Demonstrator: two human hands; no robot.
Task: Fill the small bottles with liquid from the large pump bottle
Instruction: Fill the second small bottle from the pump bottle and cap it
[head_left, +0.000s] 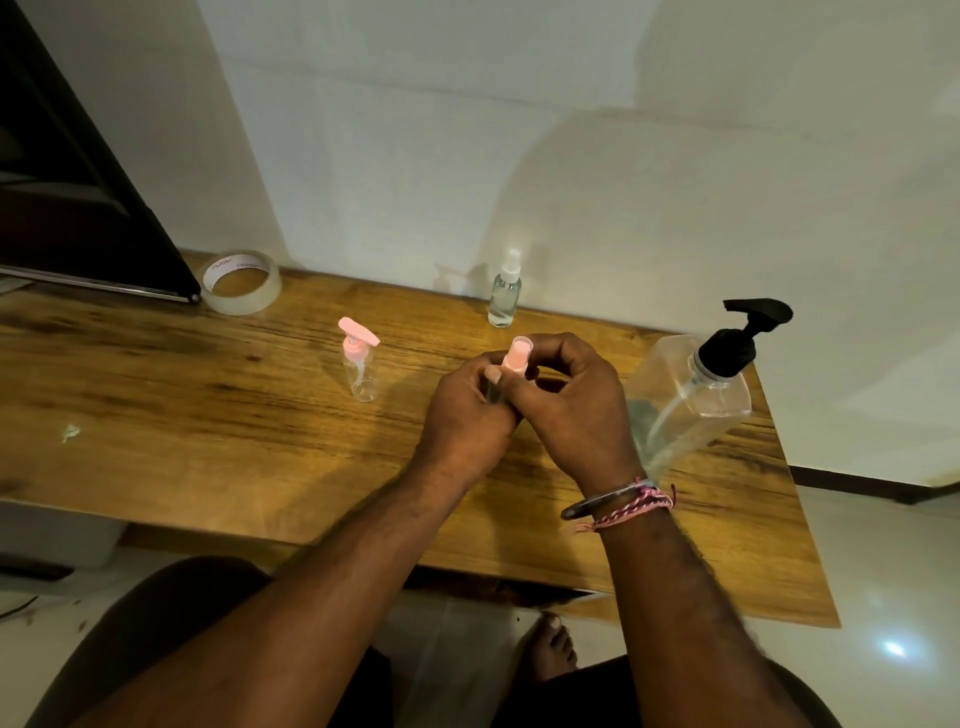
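Observation:
Over the middle of the wooden table (156, 395), both my hands hold a small bottle with a pink cap (517, 357). My left hand (462, 415) wraps its body, which is mostly hidden. My right hand (569, 410) has its fingers at the pink top. The large clear pump bottle (691, 400) with a black pump head stands to the right of my hands. A small clear bottle with a pink pump (359, 364) stands to the left. Another small clear spray bottle with a white top (505, 291) stands behind, near the wall.
A roll of clear tape (241, 283) lies at the back left beside a dark panel (78, 208). The white wall runs along the table's far edge. The table's right end is just past the pump bottle. My bare foot (550, 649) shows below the front edge.

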